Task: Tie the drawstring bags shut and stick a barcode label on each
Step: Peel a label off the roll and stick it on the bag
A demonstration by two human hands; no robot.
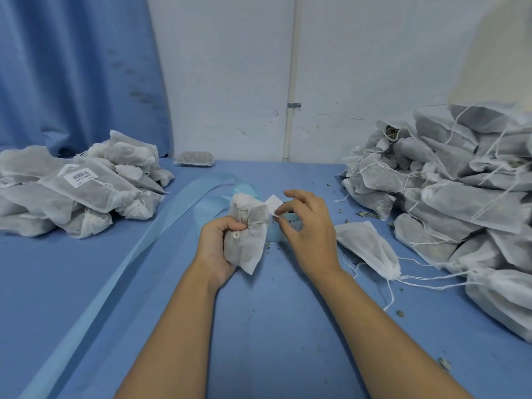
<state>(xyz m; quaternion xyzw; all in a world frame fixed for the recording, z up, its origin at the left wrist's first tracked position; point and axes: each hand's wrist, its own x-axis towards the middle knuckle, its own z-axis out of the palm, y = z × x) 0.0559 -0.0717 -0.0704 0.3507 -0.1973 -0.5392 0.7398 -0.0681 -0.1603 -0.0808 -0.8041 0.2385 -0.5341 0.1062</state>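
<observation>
- Centrally, above the blue counter (259, 326), the left hand (217, 243) grips a drawstring bag (247, 240), fingers curled round its cinched neck.
- Just right of it, the right hand (305, 226) pinches a small white label (273, 204) between thumb and forefinger, other fingers spread.
- A pale blue strip (115, 269) runs from the lower left towards the hands.
- The left heap (77, 194) holds labelled bags; the right heap (460, 191) has loose strings, with a single bag (368, 246) lying near the right wrist.

White bags (246, 226), blue table (86, 269), pale-blue strip (121, 254)
</observation>
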